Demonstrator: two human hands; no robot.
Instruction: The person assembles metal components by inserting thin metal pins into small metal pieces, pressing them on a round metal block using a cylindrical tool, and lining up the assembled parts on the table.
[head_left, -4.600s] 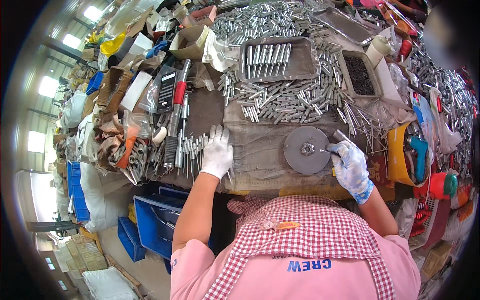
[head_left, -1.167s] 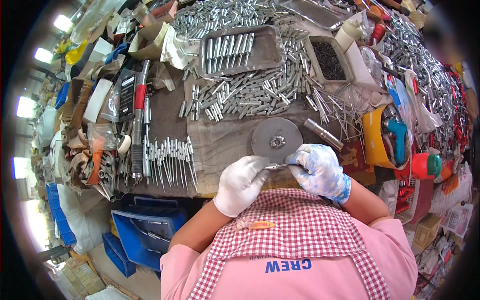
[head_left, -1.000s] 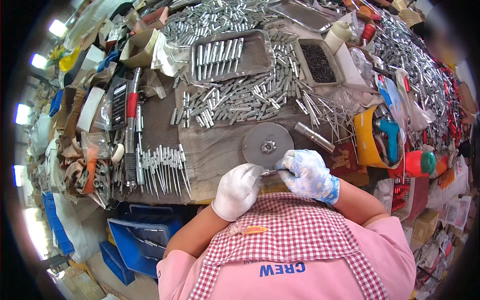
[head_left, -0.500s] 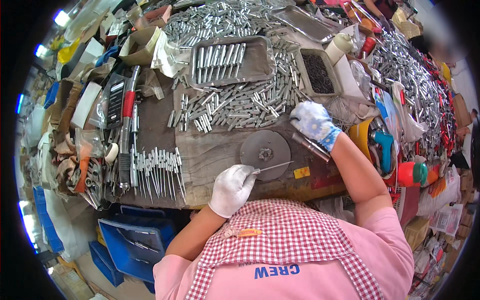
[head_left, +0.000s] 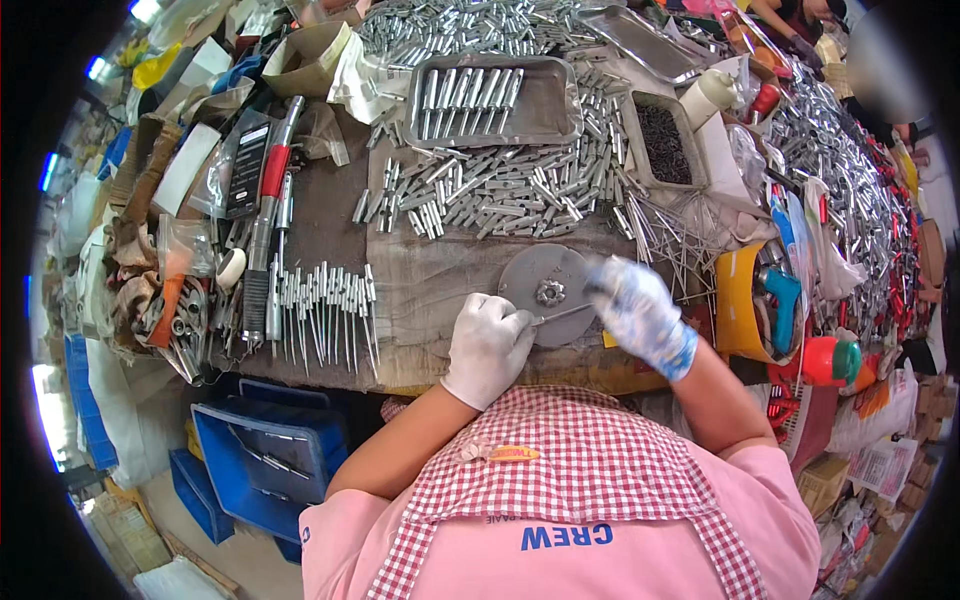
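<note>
Left hand [head_left: 490,345]: grip closed on a thin metal rod [head_left: 565,314] extending over the grey disc [head_left: 522,283]. Right hand [head_left: 640,312]: near the rod's tip, blurred; grip state indeterminable. Apparently assembled: left-hand row of sleeved rods [head_left: 330,303]. Apparently remaining: loose metal sleeves [head_left: 500,197] beyond the disc.

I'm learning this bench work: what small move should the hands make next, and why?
Probably hold the left hand steady and line the right hand up with the metal rod. The left hand grips the rod, which points across the grey disc toward the right hand; that hand's blur hides its grip.
</note>
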